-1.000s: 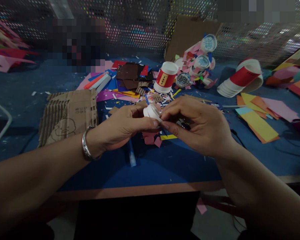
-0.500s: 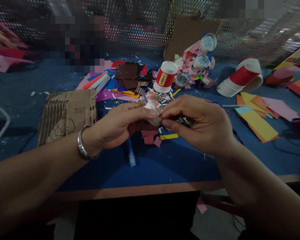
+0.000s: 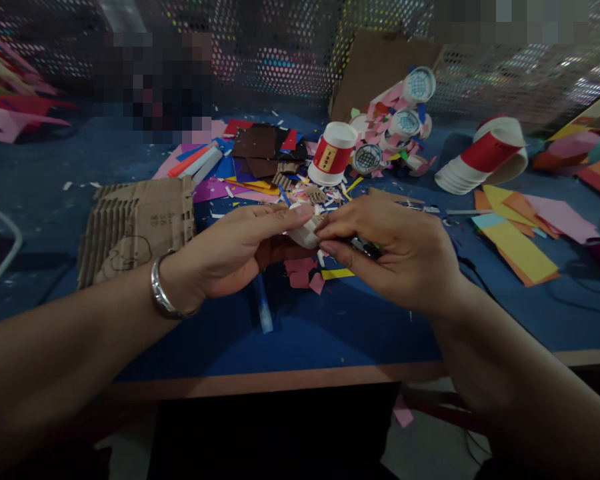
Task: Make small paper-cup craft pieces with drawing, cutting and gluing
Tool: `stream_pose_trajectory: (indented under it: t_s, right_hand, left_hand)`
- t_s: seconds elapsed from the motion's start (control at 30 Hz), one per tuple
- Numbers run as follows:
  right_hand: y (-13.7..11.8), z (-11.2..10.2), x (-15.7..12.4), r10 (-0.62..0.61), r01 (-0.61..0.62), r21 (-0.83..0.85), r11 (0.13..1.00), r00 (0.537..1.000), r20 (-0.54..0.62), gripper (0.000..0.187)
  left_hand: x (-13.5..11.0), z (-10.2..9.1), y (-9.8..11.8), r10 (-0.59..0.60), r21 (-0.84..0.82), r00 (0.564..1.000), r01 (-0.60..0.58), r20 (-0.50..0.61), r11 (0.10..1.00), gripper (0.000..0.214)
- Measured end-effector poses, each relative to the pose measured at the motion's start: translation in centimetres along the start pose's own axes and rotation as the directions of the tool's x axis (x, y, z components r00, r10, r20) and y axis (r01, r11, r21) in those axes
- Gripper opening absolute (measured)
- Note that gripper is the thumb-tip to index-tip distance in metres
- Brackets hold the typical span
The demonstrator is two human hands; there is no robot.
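Corrugated cardboard sheet (image 3: 137, 223): flat on the worktop (image 3: 330, 327), well to the left of the grip, beyond the left wrist.

Bracelet (image 3: 161, 293): metal band on the left wrist.

Left hand (image 3: 235, 250): closed around a small white cup (image 3: 303, 230); thumb lying along the top, fingers curled beneath. Grip narrow and holding.

Small white cup: held above the worktop between both hands, tipped onto its side. Long axis roughly level, running left to right from one hand to the other; whether the mouth faces right cannot be told. It sits at the left fingertips and just left of the right fingertips, so both hands are equally near and both touch it.

Blue stick (image 3: 263, 308): on the worktop directly below the left hand.

Pink and yellow paper scraps (image 3: 310, 277): lying just beneath the grip.

Right hand (image 3: 400, 257): thumb and forefinger pinched against the right end of the cup. A small dark object (image 3: 365, 248) lies tucked under the fingers; what it is cannot be told. Grip narrow.

Red-banded cup (image 3: 331, 155): standing mouth down, behind the grip.

Pile of decorated cups (image 3: 395, 127): behind and right of the grip, covered in paper bits.

Stack of cups (image 3: 480, 160): on its side, well to the right.

Coloured paper sheets (image 3: 520, 233): flat, right of the right hand.
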State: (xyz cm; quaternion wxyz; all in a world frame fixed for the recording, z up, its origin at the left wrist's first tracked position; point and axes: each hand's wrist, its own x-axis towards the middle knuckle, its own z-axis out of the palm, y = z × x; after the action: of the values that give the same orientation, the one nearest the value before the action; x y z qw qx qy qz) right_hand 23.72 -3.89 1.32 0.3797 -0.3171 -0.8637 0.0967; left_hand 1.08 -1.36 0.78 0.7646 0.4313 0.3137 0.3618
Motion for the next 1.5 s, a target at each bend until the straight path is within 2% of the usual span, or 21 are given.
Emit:
stream_pose_trajectory:
  t_s: [0.23,0.37,0.47,0.57,0.67,0.8,0.97,1.17,1.37,1.5]
  right_hand:
    - [-0.3,0.8,-0.2,-0.120,0.109,-0.227,0.968,0.992,-0.034,0.001]
    - [-0.4,1.0,-0.3,-0.189,0.161,-0.339,0.927,0.980,-0.053,0.008]
    - [-0.3,1.0,-0.4,-0.185,0.156,-0.359,0.920,0.982,-0.049,0.006]
    - [-0.3,0.9,-0.3,-0.159,0.126,-0.317,0.940,0.984,-0.082,0.003]
    - [-0.6,0.7,-0.1,-0.083,0.043,-0.237,0.971,0.983,-0.161,0.006]
    - [-0.6,0.5,0.0,0.080,-0.104,-0.111,0.988,0.976,-0.203,0.008]
    - [-0.1,0.8,0.0,0.266,-0.258,0.067,0.964,0.950,-0.163,0.011]
    - [0.1,0.9,0.0,0.324,-0.299,0.161,0.940,0.932,-0.162,0.009]
    - [0.4,0.9,0.0,0.322,-0.300,0.158,0.941,0.937,-0.136,0.010]
    - [0.6,1.1,-0.1,0.336,-0.316,0.154,0.936,0.933,-0.130,0.011]
  left_hand:
    - [-0.2,0.7,-0.2,0.013,-0.061,0.999,-0.015,-0.041,0.998,0.021]
    - [-0.3,0.6,-0.1,0.008,-0.075,1.000,-0.010,-0.030,0.997,0.021]
    - [-0.3,0.4,-0.1,0.012,-0.071,0.999,-0.015,-0.035,0.997,0.022]
    - [-0.3,0.3,0.0,-0.035,-0.095,0.996,0.028,-0.077,0.995,0.023]
    - [0.0,0.1,0.1,-0.058,-0.114,0.987,0.042,-0.148,0.993,0.019]
    - [0.4,-0.1,0.4,0.012,-0.081,0.974,-0.031,-0.225,0.996,0.008]
    - [0.5,-0.3,0.6,0.090,-0.027,0.975,-0.097,-0.205,0.995,0.012]
    - [0.5,0.1,0.4,0.108,-0.005,0.983,-0.110,-0.151,0.994,0.019]
    - [0.6,-0.2,0.4,0.163,-0.016,0.952,-0.173,-0.259,0.985,0.027]
    - [0.4,-0.2,0.0,0.214,0.056,0.956,-0.207,-0.200,0.977,0.030]
